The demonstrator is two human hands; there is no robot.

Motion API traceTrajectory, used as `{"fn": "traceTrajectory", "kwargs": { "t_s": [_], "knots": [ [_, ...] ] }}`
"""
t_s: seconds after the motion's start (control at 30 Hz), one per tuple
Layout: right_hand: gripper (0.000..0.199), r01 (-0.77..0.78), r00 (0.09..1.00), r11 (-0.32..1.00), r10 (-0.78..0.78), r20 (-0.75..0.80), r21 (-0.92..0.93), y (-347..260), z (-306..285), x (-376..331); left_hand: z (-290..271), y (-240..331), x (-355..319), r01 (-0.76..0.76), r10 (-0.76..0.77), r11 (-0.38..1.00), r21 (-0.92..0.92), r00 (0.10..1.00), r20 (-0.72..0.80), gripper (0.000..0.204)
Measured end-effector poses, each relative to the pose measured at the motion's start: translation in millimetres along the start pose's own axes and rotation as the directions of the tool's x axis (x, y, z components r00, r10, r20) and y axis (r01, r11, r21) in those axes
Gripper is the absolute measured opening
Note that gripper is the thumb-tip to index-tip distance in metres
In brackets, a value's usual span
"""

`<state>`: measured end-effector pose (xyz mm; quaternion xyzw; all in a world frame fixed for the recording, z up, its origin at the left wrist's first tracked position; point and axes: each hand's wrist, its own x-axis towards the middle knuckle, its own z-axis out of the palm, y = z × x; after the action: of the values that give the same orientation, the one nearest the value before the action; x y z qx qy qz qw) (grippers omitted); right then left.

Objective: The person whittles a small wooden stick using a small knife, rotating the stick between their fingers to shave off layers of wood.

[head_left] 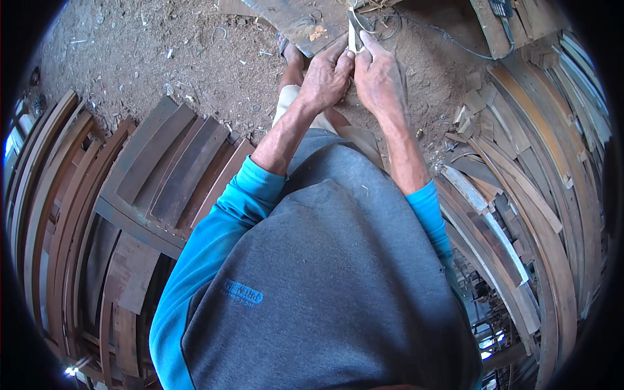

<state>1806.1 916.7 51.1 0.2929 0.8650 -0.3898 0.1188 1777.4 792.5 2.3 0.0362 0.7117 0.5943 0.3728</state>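
At the top centre, both hands meet at a thin pale strip [351, 34] that looks like split wood or cane. My left hand [325, 77] is closed, its thumb and fingers pinching the strip's lower end. Against the strip's other side, my right hand [381, 78] is also closed, with the index finger stretched along it. A narrow dark piece lies beside the strip near the right fingertip; its kind is too small to make out. Beneath the fingertips is the edge of a worn wooden board [299, 25], with an orange-brown scrap on it.
Wooden frames and slats [172, 162] are stacked at left. Long planks and offcuts [520, 188] crowd the right side. Shavings dot the dirt floor [162, 58]. A thin cord [448, 34] runs toward another board [517, 29] at top right.
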Motion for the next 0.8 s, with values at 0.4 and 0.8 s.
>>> {"fn": "traceTrajectory", "kwargs": {
  "t_s": [0.4, 0.8],
  "knots": [
    [0.049, -0.097, 0.985, 0.983, 0.117, 0.126, -0.157, -23.0, 1.9, 11.2, 10.7, -0.7, -38.1, 0.060, -0.056, 0.995, -0.082, 0.997, 0.058, 0.045],
    [0.043, -0.059, 0.993, 0.997, 0.054, 0.109, 0.041, -11.8, -24.5, -66.8, 26.2, -25.0, 5.6, 0.082, -0.149, 0.721, -0.688, 0.988, -0.038, 0.044]
  ]
}}
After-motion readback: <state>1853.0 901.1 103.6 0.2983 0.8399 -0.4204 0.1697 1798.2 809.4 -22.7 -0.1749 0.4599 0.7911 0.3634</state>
